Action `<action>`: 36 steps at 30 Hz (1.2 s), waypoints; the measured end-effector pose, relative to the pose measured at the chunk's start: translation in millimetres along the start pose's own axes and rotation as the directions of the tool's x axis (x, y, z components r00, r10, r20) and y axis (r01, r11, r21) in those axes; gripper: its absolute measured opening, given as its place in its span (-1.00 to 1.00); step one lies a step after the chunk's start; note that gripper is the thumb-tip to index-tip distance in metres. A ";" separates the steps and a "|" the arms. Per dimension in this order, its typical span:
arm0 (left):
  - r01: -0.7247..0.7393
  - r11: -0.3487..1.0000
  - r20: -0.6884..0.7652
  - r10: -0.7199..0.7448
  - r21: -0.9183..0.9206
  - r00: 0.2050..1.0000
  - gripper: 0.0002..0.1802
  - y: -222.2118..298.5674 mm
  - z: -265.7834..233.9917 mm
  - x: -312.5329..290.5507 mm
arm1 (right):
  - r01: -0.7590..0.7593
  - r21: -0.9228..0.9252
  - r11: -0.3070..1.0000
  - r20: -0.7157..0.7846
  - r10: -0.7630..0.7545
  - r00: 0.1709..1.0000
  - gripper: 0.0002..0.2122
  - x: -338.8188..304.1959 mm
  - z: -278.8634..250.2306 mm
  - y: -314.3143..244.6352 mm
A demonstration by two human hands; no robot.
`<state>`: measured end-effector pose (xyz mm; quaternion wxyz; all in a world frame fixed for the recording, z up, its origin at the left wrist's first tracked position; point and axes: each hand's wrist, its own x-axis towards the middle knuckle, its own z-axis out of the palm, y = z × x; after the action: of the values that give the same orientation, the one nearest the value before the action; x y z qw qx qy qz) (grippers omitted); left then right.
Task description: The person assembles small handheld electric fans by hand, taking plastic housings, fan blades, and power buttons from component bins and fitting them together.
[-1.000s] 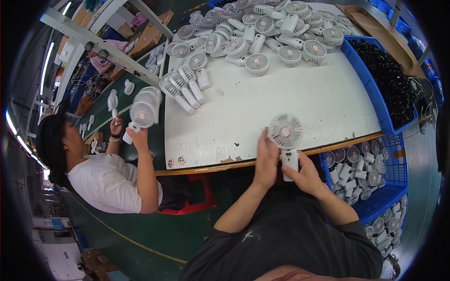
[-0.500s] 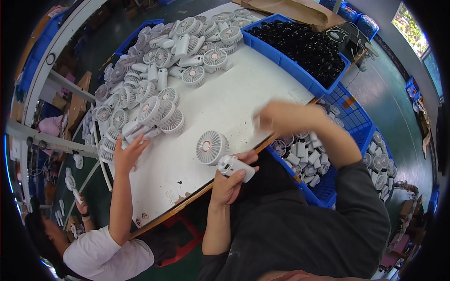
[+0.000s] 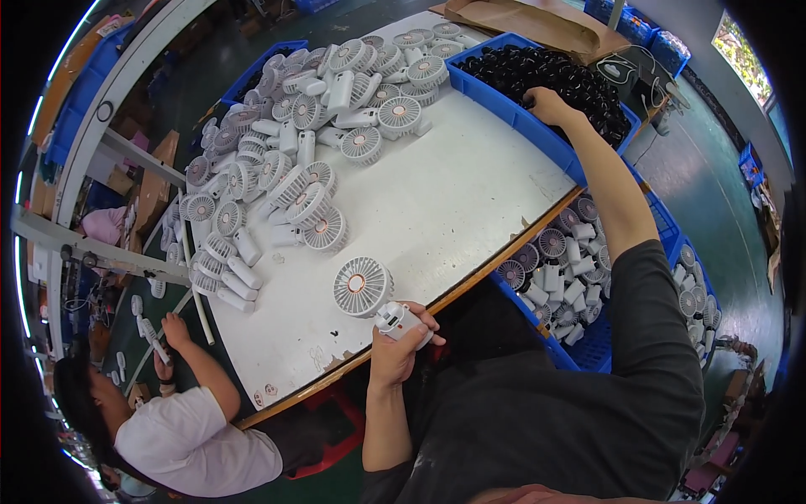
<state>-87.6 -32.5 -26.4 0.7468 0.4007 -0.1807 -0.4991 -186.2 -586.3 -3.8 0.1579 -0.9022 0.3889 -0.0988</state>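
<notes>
Standing above green floor (image 3: 714,193), the white table (image 3: 445,193) (chipped) bears heaped fans (image 3: 306,110).

white worktable (image 3: 453,202), green floor (image 3: 714,193), red stool (image 3: 337,454), bright window (image 3: 740,55) at upper right, strip lights (image 3: 18,269) at left

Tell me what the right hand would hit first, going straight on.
Probably the small black parts heaped in the blue bin; the right hand seems to be touching them, though depth is unclear.

Smooth matt plastic fan (image 3: 363,287); glossy black pieces (image 3: 562,74); plastic tray (image 3: 514,119); scuffed tabletop (image 3: 420,210) with wooden edge (image 3: 478,274)
</notes>
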 end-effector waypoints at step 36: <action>0.019 0.992 -0.102 -0.007 0.126 0.995 -0.64 12.4 -14.5 -19.7 | 0.092 0.035 0.995 -0.165 -0.085 0.983 -0.88 44.5 27.6 57.4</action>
<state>-79.1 -6.7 -23.1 0.7248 0.4732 -0.1713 -0.4706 -186.1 -650.4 -47.7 0.1399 -0.9040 0.3578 -0.1877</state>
